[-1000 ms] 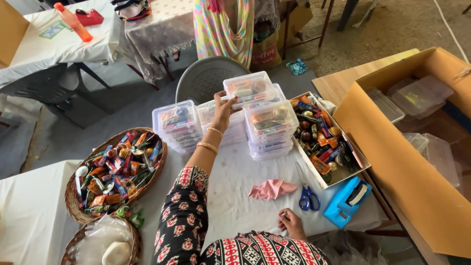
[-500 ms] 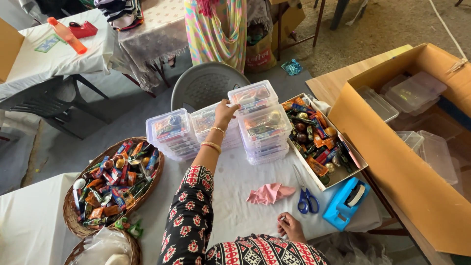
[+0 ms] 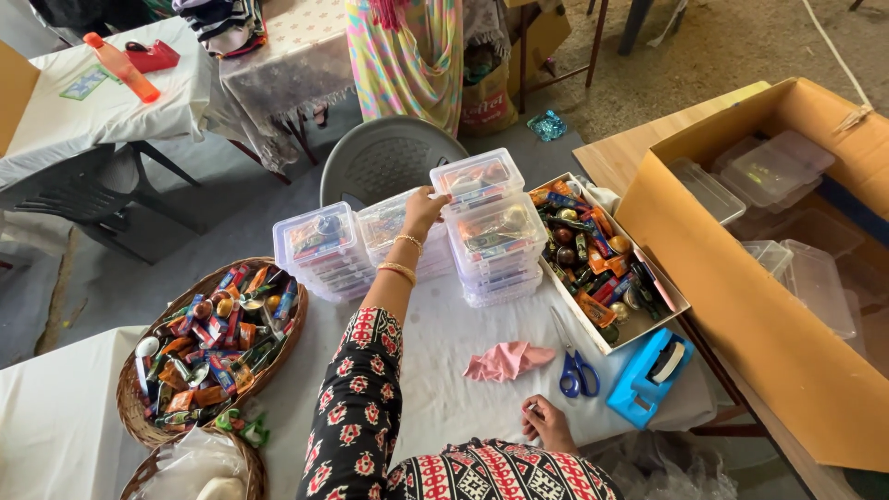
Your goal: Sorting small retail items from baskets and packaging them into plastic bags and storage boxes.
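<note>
My left hand (image 3: 423,209) reaches out across the white-clothed table (image 3: 444,370), bangles on the wrist. Its fingers curl onto the left corner of the top clear plastic box (image 3: 478,173) of a tall stack (image 3: 497,245) of filled boxes. Under the hand is a lower middle stack (image 3: 389,231), and another stack (image 3: 319,248) stands to the left. My right hand (image 3: 546,422) rests near the table's front edge with fingers curled; whether it holds something small I cannot tell. Just ahead of it lie a pink cloth (image 3: 505,361) and blue-handled scissors (image 3: 574,366).
A wicker basket (image 3: 130,407) of wrapped sweets sits at the left, with a second basket (image 3: 148,477) below it. An open tray box (image 3: 681,296) of sweets, a blue tape dispenser (image 3: 648,375) and a big cardboard carton (image 3: 769,352) with empty boxes are at the right. A grey chair (image 3: 389,157) stands behind.
The view has shifted slightly. My left hand stays at the corner of the top box and my right hand stays near the table edge.
</note>
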